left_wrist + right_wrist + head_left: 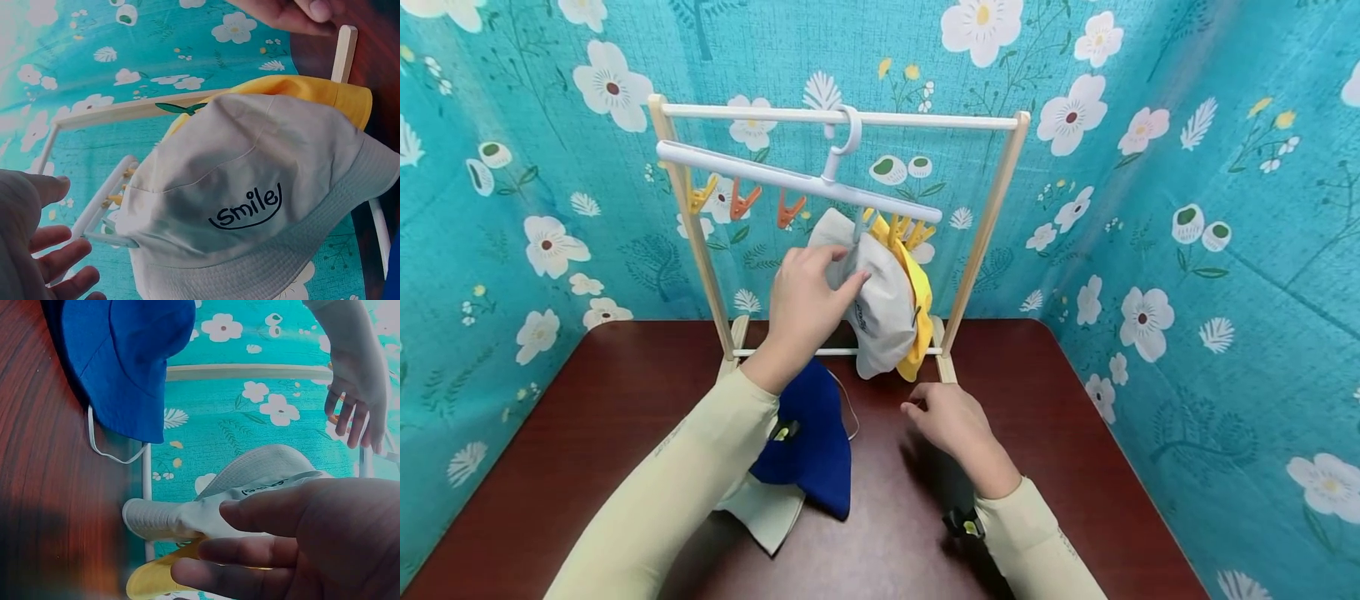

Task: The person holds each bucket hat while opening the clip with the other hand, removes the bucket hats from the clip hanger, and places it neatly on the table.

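Note:
A light grey bucket hat printed "smile" hangs from the white hanger, held at its edge by a grey-blue clip. Behind it hangs a yellow hat at the yellow clips. My left hand is raised beside the grey hat, thumb and fingers spread apart; the left wrist view shows a gap between them and the hat. Lower down, my right hand hovers over the table with loosely bent fingers and nothing in them, below the hats' brims.
The hanger tilts down to the right on a wooden rack. Orange clips and another yellow clip dangle at its left. A blue hat with a white cord lies on the dark red table, over a pale cloth item.

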{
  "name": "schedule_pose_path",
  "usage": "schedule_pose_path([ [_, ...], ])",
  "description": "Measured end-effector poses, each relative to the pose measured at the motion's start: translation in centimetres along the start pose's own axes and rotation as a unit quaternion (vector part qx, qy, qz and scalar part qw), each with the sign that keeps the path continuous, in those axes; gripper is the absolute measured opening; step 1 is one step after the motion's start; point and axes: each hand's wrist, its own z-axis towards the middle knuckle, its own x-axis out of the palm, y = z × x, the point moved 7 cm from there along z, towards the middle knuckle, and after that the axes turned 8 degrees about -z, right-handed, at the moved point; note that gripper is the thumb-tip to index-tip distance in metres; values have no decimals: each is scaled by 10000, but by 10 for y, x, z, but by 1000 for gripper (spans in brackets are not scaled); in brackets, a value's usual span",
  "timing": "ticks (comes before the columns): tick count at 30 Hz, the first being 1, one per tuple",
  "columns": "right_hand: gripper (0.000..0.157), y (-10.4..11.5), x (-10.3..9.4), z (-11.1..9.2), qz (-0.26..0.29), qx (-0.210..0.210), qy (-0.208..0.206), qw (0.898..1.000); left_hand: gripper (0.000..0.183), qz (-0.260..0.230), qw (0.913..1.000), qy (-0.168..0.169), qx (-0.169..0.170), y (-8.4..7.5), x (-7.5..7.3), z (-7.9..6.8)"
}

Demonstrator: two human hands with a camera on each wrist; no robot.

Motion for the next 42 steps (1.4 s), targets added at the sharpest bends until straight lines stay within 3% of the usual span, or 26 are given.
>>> schedule_pose_path([
  [9, 23, 0, 2, 0, -41, -79, 70, 9999, 44, 637, 9977, -21, -215, 3, 15, 17],
  [18, 20, 1, 6, 0, -40, -116, 58, 9999, 44, 551, 9967, -99, -582, 7, 25, 31],
  [29, 17, 1, 6, 2, -149, -136, -19, 9998, 41, 765, 9937, -539, -611, 7, 31, 50],
  [34, 16, 3, 6, 2, -132, -193, 24, 9997, 40, 1241, 9889, -586, -566, 11, 34, 54],
  [42, 18, -1, 6, 2, -150, -57, 116, 9998, 44, 1154, 9892, -585, -684, 11, 39, 60],
])
